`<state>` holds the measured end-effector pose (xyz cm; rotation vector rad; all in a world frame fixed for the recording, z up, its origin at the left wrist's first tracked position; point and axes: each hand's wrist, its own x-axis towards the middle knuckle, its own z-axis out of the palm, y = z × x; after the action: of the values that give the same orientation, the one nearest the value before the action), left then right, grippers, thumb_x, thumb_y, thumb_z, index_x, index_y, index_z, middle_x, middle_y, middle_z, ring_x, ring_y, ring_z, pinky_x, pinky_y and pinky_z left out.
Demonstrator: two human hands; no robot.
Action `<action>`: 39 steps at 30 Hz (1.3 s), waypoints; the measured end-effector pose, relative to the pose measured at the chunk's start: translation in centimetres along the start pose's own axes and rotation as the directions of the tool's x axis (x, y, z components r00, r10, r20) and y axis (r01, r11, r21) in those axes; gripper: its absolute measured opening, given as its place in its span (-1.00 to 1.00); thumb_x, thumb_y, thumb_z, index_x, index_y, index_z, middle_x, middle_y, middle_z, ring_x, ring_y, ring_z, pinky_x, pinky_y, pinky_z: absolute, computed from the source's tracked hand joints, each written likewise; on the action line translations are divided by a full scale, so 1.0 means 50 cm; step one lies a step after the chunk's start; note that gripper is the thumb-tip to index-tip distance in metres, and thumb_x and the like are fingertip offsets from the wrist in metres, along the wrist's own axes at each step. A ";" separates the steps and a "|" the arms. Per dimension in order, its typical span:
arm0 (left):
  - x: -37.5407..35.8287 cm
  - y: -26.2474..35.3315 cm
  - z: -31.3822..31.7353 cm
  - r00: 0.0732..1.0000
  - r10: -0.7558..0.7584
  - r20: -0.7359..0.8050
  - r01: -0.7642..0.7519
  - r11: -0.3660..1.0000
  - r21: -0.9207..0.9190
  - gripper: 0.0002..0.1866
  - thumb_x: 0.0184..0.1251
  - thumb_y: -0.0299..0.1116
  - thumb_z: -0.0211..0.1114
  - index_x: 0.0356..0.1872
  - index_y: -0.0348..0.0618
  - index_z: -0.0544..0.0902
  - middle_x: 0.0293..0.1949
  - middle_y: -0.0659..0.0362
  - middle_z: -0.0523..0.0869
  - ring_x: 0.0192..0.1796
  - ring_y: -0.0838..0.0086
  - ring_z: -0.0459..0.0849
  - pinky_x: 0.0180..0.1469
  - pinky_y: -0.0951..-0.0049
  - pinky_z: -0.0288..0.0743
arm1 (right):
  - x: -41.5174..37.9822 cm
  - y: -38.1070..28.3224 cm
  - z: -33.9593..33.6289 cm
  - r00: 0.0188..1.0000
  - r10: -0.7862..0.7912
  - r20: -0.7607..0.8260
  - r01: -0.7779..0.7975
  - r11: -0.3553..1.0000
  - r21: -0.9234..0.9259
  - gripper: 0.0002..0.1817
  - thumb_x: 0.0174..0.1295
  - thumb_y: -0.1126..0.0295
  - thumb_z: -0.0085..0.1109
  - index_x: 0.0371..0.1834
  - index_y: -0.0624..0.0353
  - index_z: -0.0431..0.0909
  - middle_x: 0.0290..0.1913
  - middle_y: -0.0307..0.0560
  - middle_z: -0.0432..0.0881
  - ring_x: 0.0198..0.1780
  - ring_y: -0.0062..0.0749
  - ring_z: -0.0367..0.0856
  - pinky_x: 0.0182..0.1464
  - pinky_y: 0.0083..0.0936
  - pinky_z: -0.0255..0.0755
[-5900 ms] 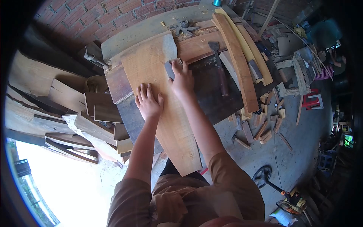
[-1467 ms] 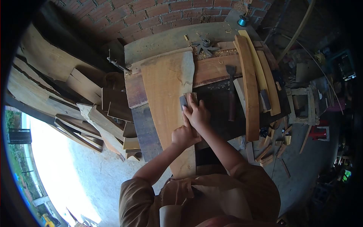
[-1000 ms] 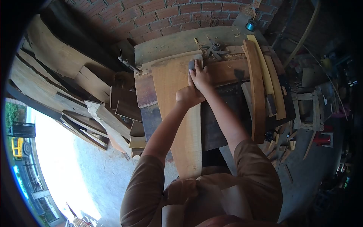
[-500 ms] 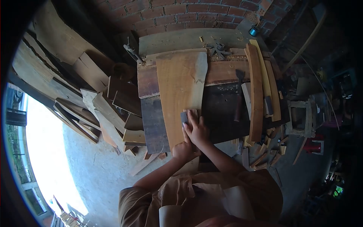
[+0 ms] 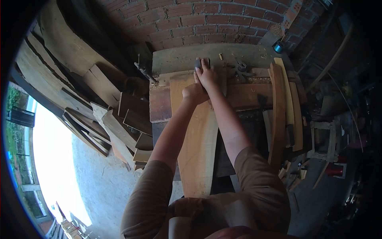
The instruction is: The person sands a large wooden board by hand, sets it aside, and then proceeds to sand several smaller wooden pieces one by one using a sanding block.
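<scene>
A wide, light brown board (image 5: 197,147) lies lengthwise on the workbench (image 5: 159,107), its near end close to my body. At its far end my right hand (image 5: 207,76) is closed on a small dark block (image 5: 197,63), fingers pointing away from me. My left hand (image 5: 193,93) presses against the right hand and the block from the left, its fingers partly hidden. Both arms are stretched forward over the board.
Curved wood pieces (image 5: 277,115) lie on the bench's right side. Beyond the board are a metal tool (image 5: 242,71) and a blue spool (image 5: 278,47). Planks (image 5: 99,85) lean at the left. A brick wall (image 5: 199,20) stands behind, a stool (image 5: 323,139) at the right.
Both hands have moved away from my body with the block, from the board's near part to its far end. The board's near end now shows much closer to my body.
</scene>
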<state>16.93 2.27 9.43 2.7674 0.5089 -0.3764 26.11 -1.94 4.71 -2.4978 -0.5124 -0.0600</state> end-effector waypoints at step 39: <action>-0.696 -0.101 0.349 0.989 0.058 0.139 -0.031 0.981 -0.189 0.35 -0.25 0.41 0.21 0.27 -0.60 -0.22 -0.58 0.01 0.65 -0.68 0.37 0.61 -0.73 0.40 0.42 | -0.779 -0.060 -0.102 0.970 -0.087 0.228 0.086 0.996 0.016 -0.41 0.15 0.12 0.05 0.31 -0.22 0.21 -0.22 0.18 0.34 -0.32 0.05 0.48 -0.35 -0.19 0.43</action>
<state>-19.88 -9.59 2.79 2.5439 0.4223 -0.4873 -10.71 -16.00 4.53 -2.4888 -0.7146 0.1972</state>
